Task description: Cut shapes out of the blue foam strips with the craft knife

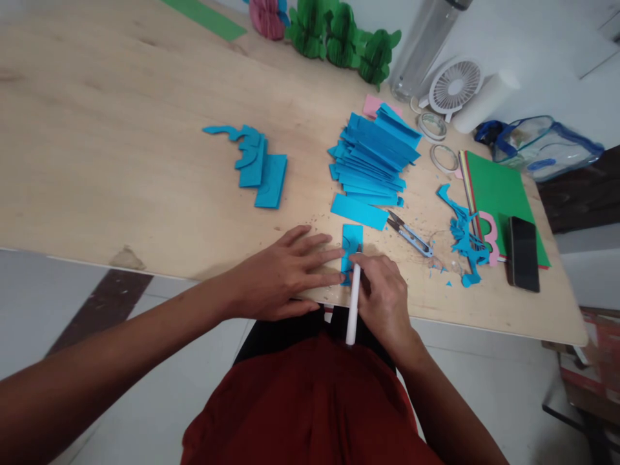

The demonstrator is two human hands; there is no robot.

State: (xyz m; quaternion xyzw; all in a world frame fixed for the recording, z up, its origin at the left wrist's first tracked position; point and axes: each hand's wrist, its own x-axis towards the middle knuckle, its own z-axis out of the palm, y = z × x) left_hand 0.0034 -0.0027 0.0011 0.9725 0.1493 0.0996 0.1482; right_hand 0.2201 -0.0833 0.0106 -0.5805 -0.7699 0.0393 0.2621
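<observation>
A small blue paper strip (353, 234) lies near the table's front edge, with a dark curved line drawn on it. My left hand (295, 268) rests flat, fingers spread, its fingertips on the strip's left side. In my right hand (385, 287) is a white pen (354, 303), its dark tip on the paper. Just above lie another blue strip (359, 211) and a fanned pile of folded blue paper (372, 158). Thread snips (411, 234) lie to the right. Left of the pile are blue paper pieces (271, 181), some cut into curved shapes.
Blue scraps (467, 242), a pink paper shape (489, 237), green sheets (501, 190) and a phone (524, 254) lie on the right. Behind stand a small fan (455, 86), tape rolls (444, 157), a clear bottle (426, 48) and green paper decorations (341, 35). A clear bag (552, 148) sits far right.
</observation>
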